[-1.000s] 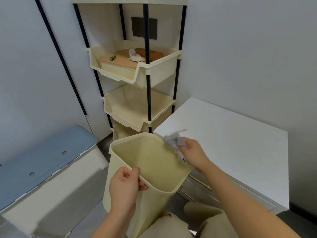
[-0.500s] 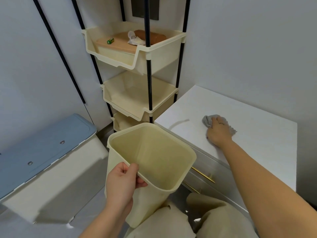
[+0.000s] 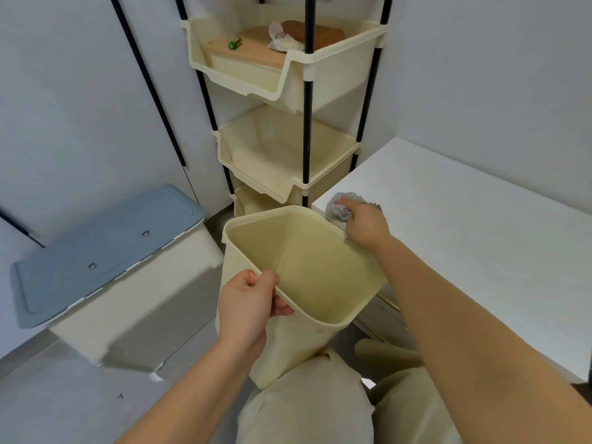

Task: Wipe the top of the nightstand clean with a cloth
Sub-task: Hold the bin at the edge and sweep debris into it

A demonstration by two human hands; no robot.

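The white nightstand (image 3: 464, 225) stands at the right, its flat top bare apart from the cloth. A crumpled grey cloth (image 3: 340, 207) lies at the top's near left corner, pressed down under my right hand (image 3: 365, 224), which grips it. My left hand (image 3: 248, 304) holds the near rim of an empty cream bin (image 3: 307, 270), lifted so that its far rim sits just below the nightstand's corner and the cloth.
A cream three-tier rack (image 3: 288, 100) on black poles stands behind the bin, its top tray holding a wooden box, a green battery and a crumpled tissue. A storage box with a blue lid (image 3: 105, 251) sits at the left. My knees are below.
My right hand has slid the cloth from the middle of the nightstand top back to its near left corner, beside the bin's rim. The bin has stayed held in my left hand.
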